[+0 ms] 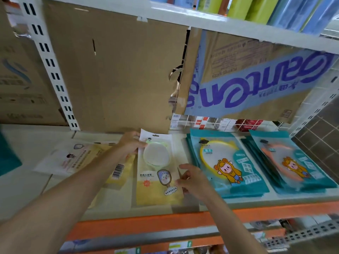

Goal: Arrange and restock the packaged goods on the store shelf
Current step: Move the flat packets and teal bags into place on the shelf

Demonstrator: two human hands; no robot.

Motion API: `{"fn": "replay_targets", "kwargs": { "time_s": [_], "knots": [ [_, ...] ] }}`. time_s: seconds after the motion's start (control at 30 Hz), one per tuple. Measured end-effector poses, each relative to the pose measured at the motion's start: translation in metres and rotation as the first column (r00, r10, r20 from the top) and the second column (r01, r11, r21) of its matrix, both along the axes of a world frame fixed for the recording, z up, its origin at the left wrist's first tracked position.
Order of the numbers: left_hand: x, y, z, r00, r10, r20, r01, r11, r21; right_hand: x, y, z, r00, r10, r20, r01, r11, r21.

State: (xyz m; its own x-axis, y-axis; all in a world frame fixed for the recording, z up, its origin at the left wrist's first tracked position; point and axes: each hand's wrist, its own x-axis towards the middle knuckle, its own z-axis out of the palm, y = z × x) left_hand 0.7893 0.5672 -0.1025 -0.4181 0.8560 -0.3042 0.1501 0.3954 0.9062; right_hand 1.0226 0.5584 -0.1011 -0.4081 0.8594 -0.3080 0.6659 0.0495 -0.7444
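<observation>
A yellow packaged mirror with a green round mirror inside lies flat on the white shelf, at the middle. My left hand holds its upper left edge, fingers curled over the pack. My right hand touches its right edge with loosely spread fingers. Another yellow pack, barcode up, lies partly under my left forearm. A white printed pack lies further left.
Two stacks of teal packs lie to the right, one with a yellow hoop, one with an orange item. Cardboard boxes line the back. A printed blue box hangs under the upper shelf. An orange rail edges the front.
</observation>
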Motion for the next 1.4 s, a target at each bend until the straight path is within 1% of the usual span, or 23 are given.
{"fn": "replay_targets", "kwargs": {
  "time_s": [0.03, 0.1, 0.17, 0.2, 0.3, 0.37, 0.4, 0.47, 0.57, 0.6, 0.67, 0.77, 0.9, 1.03, 1.27, 1.4],
  "knots": [
    [0.001, 0.001, -0.002, 1.000, 0.014, -0.026, -0.014, 1.000, -0.005, 0.000, 0.000, -0.001, 1.000, 0.006, 0.011, -0.006, 1.000, 0.015],
    [0.006, 0.002, -0.002, 0.991, 0.011, -0.133, -0.012, 1.000, -0.007, 0.000, -0.001, -0.001, 0.999, 0.021, 0.030, -0.023, 0.999, 0.048],
    [0.009, 0.000, 0.001, 0.965, -0.043, -0.258, 0.043, 0.999, -0.007, 0.000, -0.001, -0.002, 0.998, 0.037, 0.060, -0.041, 0.996, 0.081],
    [0.010, 0.000, 0.000, 0.956, -0.061, -0.287, 0.062, 0.998, -0.006, -0.001, -0.002, -0.002, 0.996, 0.044, 0.080, -0.052, 0.994, 0.097],
    [0.015, -0.003, -0.001, 0.949, -0.084, -0.304, 0.084, 0.996, -0.014, 0.000, -0.004, 0.000, 0.991, 0.056, 0.121, -0.070, 0.991, 0.117],
    [0.022, -0.008, 0.000, 0.933, -0.120, -0.340, 0.098, 0.992, -0.082, 0.001, -0.005, 0.001, 0.991, 0.056, 0.124, -0.071, 0.990, 0.122],
    [0.027, -0.010, 0.001, 0.930, -0.139, -0.339, 0.109, 0.988, -0.106, 0.001, -0.005, 0.002, 0.990, 0.056, 0.131, -0.072, 0.989, 0.126],
    [0.036, -0.014, 0.002, 0.939, -0.143, -0.313, 0.118, 0.988, -0.097, 0.001, -0.004, 0.004, 0.989, 0.050, 0.142, -0.069, 0.989, 0.130],
    [0.049, -0.023, 0.002, 0.941, -0.134, -0.310, 0.114, 0.990, -0.081, 0.000, -0.005, 0.004, 0.997, 0.035, 0.070, -0.041, 0.995, 0.089],
    [0.051, -0.025, 0.001, 0.940, -0.132, -0.314, 0.111, 0.990, -0.082, 0.001, -0.006, 0.004, 0.996, 0.052, 0.069, -0.058, 0.994, 0.090],
    [0.053, -0.028, 0.002, 0.941, -0.127, -0.312, 0.106, 0.991, -0.084, 0.002, -0.012, 0.004, 0.976, 0.137, 0.171, -0.159, 0.980, 0.122],
    [0.052, -0.030, 0.003, 0.950, -0.116, -0.291, 0.100, 0.992, -0.071, 0.006, -0.023, 0.005, 0.901, 0.272, 0.338, -0.345, 0.921, 0.178],
    [0.053, -0.033, 0.005, 0.963, -0.126, -0.240, 0.116, 0.992, -0.056, 0.008, -0.026, 0.003, 0.870, 0.284, 0.404, -0.402, 0.883, 0.244],
    [0.054, -0.036, 0.007, 0.968, -0.126, -0.217, 0.118, 0.992, -0.050, 0.010, -0.026, 0.004, 0.870, 0.289, 0.399, -0.412, 0.871, 0.268],
    [0.054, -0.038, 0.010, 0.980, -0.121, -0.159, 0.115, 0.992, -0.046, 0.012, -0.026, 0.005, 0.861, 0.311, 0.402, -0.433, 0.863, 0.260],
    [0.055, -0.039, 0.012, 0.979, -0.129, -0.157, 0.124, 0.991, -0.043, 0.014, -0.023, 0.009, 0.872, 0.340, 0.352, -0.421, 0.889, 0.183]
  ]
}}
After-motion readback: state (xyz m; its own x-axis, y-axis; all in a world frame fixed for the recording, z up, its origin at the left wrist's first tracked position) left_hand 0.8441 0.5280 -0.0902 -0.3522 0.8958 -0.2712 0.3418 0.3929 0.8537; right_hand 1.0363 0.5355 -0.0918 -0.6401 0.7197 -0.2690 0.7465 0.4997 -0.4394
